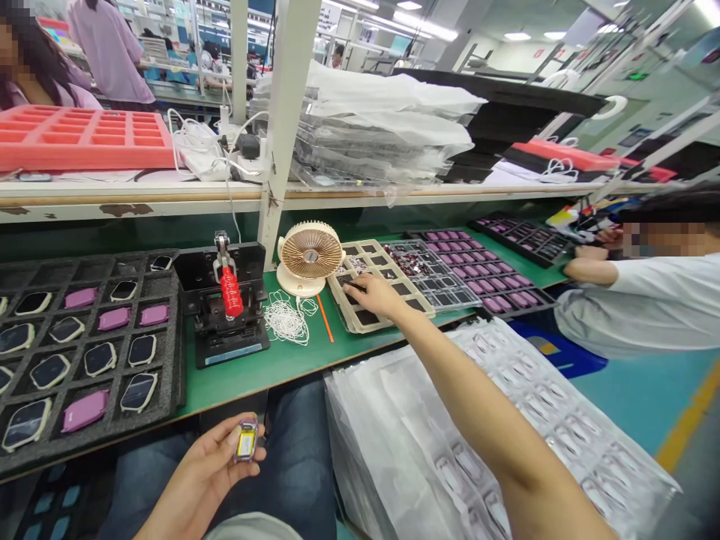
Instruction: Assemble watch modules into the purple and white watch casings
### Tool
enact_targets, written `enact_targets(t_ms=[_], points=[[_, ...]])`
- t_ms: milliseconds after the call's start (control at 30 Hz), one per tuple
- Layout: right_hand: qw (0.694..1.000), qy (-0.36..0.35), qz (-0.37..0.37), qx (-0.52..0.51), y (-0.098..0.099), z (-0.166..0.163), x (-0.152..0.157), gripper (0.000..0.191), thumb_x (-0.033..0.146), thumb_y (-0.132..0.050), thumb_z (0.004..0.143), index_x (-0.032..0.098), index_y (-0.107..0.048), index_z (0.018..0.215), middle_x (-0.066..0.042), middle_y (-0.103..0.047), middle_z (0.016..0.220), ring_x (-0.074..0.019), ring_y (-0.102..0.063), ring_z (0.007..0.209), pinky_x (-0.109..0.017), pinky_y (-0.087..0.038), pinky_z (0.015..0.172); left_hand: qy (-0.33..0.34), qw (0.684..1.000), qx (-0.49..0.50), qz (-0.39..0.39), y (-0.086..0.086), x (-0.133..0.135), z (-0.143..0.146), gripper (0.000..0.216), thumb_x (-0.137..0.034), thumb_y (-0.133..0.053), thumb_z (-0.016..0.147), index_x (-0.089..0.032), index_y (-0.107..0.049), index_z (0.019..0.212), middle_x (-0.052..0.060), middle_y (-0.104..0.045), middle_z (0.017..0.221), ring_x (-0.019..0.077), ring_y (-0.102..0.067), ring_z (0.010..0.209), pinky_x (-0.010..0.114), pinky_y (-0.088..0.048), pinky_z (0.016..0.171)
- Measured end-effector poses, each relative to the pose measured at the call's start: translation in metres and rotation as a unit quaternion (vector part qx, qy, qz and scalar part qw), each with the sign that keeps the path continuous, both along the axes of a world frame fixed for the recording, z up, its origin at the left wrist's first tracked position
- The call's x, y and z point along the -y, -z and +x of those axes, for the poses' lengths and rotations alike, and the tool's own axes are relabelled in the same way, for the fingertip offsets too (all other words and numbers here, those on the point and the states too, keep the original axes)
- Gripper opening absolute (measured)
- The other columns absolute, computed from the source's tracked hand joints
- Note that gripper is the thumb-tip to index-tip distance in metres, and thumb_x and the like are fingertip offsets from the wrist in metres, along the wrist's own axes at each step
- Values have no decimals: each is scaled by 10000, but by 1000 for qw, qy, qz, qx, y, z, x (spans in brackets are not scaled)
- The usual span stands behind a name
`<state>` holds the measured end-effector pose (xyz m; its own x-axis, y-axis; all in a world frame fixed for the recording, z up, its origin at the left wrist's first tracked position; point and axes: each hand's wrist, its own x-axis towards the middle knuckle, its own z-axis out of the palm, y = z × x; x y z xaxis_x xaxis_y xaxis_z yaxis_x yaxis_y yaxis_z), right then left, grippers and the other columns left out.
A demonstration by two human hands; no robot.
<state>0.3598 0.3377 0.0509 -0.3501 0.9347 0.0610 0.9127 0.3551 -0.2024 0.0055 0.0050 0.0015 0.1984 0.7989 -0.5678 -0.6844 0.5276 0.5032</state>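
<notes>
My left hand (217,457) is closed around a small purple smartwatch case (246,441), held over my lap. The case is open and shows a yellow-and-white battery inside. My right arm stretches forward to a beige compartment tray (368,324) holding dark square pieces. There my right hand (374,294) has its fingers bent together over a left-hand compartment, at a dark piece (353,289). How firmly the fingers hold that piece is hard to see.
A black foam tray (178,330) with watches stands left of a red-handled toggle press (230,292). A beige fan (310,259), white cord (286,319) and orange stick (325,319) lie between. Bagged trays (388,420) fill the right; a co-worker (635,300) sits beyond.
</notes>
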Motion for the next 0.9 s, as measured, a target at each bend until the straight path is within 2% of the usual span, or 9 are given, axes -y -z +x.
enact_targets(t_ms=[133, 233, 300, 367, 433, 533, 600, 733, 900], points=[[999, 24, 26, -15, -10, -4, 4, 291, 398, -622, 995, 186, -822, 993, -110, -783, 1016, -263, -699, 958, -306, -491, 840, -27, 999, 14, 15, -16, -3, 0, 508, -290, -830, 885, -213, -721, 1375, 205, -741, 1312, 321, -772, 1004, 432, -602, 856], [995, 62, 60, -47, -22, -14, 23, 358, 402, -567, 1016, 150, -819, 979, -140, -785, 937, -295, -716, 889, -338, -497, 780, -53, 998, 19, 32, -31, -7, 1, 371, -253, -845, 870, -194, -786, 1231, 189, -750, 1282, 348, -775, 1034, 428, -598, 857], [992, 68, 67, -87, -31, -27, 48, 410, 470, -563, 1022, 155, -821, 973, -125, -784, 866, -296, -724, 814, -350, -507, 735, -68, 996, 33, 55, -38, -12, 0, 282, -231, -881, 828, -184, -811, 1097, 165, -757, 1250, 383, -766, 1082, 435, -595, 879], [983, 41, 38, -174, -39, -47, 83, 417, 552, -608, 1001, 199, -829, 972, -83, -800, 870, -283, -743, 798, -344, -539, 718, -82, 993, 51, 73, -43, -17, 1, 242, -235, -892, 817, -192, -808, 1040, 137, -761, 1229, 399, -751, 1128, 448, -593, 915], [958, -19, -27, -286, -46, -73, 125, 351, 553, -676, 973, 241, -838, 977, -53, -823, 955, -277, -772, 868, -341, -592, 769, -98, 990, 59, 84, -46, -22, 2, 203, -283, -857, 864, -188, -801, 1034, 123, -762, 1208, 391, -744, 1148, 457, -594, 943], [904, -121, -102, -397, -49, -117, 184, 181, 410, -733, 974, 271, -848, 979, -44, -826, 984, -243, -787, 878, -337, -643, 811, -129, 986, 53, 96, -50, -29, 9, 184, -336, -790, 930, -178, -792, 1023, 106, -764, 1180, 368, -742, 1149, 483, -592, 987], [874, -180, -109, -438, -46, -142, 212, 126, 289, -734, 978, 285, -848, 1032, -47, -818, 991, -215, -783, 867, -316, -654, 782, -160, 980, 46, 109, -53, -31, 14, 152, -317, -794, 927, -185, -789, 1004, 83, -761, 1173, 345, -741, 1146, 496, -582, 1021], [840, -239, -49, -484, -34, -168, 238, 290, 128, -734, 950, 313, -819, 1156, -47, -768, 991, -178, -756, 861, -283, -644, 740, -218, 968, 20, 124, -59, -31, 22, 107, -276, -821, 903, -198, -787, 968, 51, -733, 1155, 300, -720, 1164, 423, -591, 1000], [843, -267, -2, -467, -21, -174, 242, 431, 69, -710, 943, 346, -763, 1269, -40, -689, 988, -142, -723, 755, -253, -618, 641, -252, 959, 4, 131, -67, -23, 24, 96, -244, -858, 857, -203, -779, 892, 38, -678, 1175, 302, -680, 1218, 404, -596, 989]])
